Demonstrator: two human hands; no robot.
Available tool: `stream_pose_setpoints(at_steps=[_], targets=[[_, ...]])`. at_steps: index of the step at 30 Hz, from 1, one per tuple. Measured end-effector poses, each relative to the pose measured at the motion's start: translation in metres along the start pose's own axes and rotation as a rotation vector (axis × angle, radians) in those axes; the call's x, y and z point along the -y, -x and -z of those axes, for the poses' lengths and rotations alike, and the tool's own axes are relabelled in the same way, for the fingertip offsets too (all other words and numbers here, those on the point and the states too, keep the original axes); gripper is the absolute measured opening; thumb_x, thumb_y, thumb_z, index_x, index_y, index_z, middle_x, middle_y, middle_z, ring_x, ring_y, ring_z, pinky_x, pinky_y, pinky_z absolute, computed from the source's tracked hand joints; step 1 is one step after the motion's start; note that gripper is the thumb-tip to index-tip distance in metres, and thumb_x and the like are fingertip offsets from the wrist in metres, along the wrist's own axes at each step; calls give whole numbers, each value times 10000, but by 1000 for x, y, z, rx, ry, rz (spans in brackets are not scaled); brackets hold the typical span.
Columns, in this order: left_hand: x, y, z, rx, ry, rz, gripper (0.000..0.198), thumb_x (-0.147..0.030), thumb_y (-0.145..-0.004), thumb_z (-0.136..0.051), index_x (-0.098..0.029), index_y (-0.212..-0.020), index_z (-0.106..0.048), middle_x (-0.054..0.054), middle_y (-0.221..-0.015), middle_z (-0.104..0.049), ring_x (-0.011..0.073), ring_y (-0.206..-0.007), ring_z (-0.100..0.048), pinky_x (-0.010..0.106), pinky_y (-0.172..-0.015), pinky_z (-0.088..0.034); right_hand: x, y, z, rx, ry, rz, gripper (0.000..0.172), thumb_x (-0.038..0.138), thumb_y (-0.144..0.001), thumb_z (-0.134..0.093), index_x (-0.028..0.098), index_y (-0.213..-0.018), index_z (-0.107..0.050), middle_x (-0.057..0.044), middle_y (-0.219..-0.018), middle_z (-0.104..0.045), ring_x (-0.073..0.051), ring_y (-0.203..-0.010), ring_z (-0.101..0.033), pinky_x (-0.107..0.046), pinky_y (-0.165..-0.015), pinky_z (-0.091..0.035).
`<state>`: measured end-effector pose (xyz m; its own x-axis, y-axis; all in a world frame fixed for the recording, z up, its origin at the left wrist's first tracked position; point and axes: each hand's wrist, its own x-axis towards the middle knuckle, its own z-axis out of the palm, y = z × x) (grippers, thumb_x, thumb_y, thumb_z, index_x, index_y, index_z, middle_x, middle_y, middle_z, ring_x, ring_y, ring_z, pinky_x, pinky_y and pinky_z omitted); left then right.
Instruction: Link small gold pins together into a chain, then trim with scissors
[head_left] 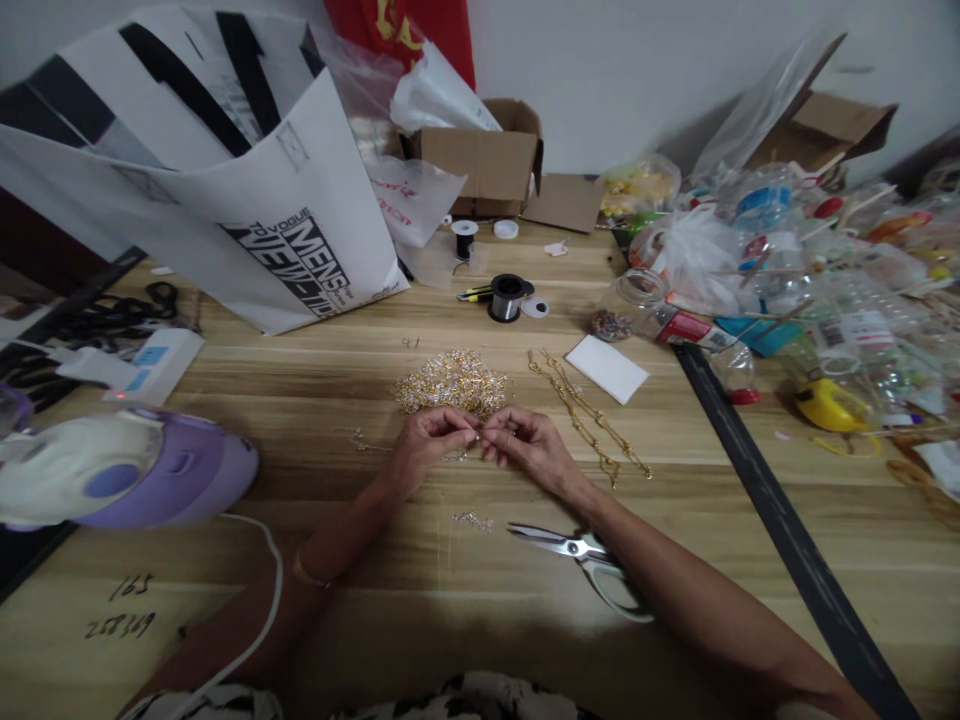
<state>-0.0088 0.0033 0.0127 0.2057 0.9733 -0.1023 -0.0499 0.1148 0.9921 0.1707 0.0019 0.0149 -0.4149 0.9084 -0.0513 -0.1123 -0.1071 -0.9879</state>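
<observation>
My left hand [427,440] and my right hand [525,443] meet at the middle of the wooden table [375,570], fingertips pinched together on a small silvery jewelry piece [469,440] between them. Just beyond the fingers lies a heap of gold and silver beaded bits [452,382]. Two gold chains [589,415] stretch out to the right of my right hand. A small silvery piece [472,520] lies near my left wrist. White-handled scissors [581,548] rest under my right forearm.
A purple and white appliance [127,470] with a white cord sits at the left. A large white printed bag [225,170] stands behind it. Wire spools [508,296], a cardboard box [480,160], a white pad [606,368] and a cluttered pile of plastic bags and bottles [787,270] fill the back and right.
</observation>
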Motion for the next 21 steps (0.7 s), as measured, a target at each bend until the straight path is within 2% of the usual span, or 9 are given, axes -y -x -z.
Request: stream_pose_setpoints(at_steps=[3, 8, 11, 15, 21], targets=[[1, 0, 0, -14, 12, 2, 125, -220, -633, -734, -137, -645, -641, 48, -855, -699, 137, -750, -618, 259, -699, -484, 0, 0, 0, 4, -3, 3, 271, 417, -777, -668, 153, -820, -626, -16, -675, -634, -103, -576, -588, -196, -499, -468], [1, -1, 0, -35, 14, 44, 171, -269, -615, -741, -140, -644, -634, 34, -761, -696, 88, -555, -541, 204, -500, -425, 0, -1, 0, -8, 0, 9, 281, 427, -754, -684, 160, -830, -642, -13, -677, -639, -107, -568, -592, -202, -488, -466], [1, -1, 0, -29, 13, 55, 186, -284, -617, -739, -136, -647, -631, 31, -734, -685, 63, -488, -483, 185, -440, -387, -1, -1, 0, -14, -16, 15, 294, 427, -740, -696, 159, -848, -642, -12, -685, -643, -106, -565, -596, -199, -479, -468], [3, -1, 1, -25, 30, 52, 174, -273, -631, -739, -137, -658, -633, 31, -750, -689, 61, -485, -490, 191, -448, -408, -1, -1, 0, -9, -16, 9, 284, 418, -745, -695, 158, -849, -645, -10, -678, -641, -105, -564, -596, -199, -483, -475], [6, -2, 2, -5, 118, 71, 153, -225, -641, -745, -126, -672, -633, 7, -630, -655, 74, -485, -528, 205, -488, -438, -2, -1, 0, -12, -15, 12, 275, 410, -745, -695, 155, -842, -657, -7, -655, -637, -107, -563, -599, -199, -484, -474]])
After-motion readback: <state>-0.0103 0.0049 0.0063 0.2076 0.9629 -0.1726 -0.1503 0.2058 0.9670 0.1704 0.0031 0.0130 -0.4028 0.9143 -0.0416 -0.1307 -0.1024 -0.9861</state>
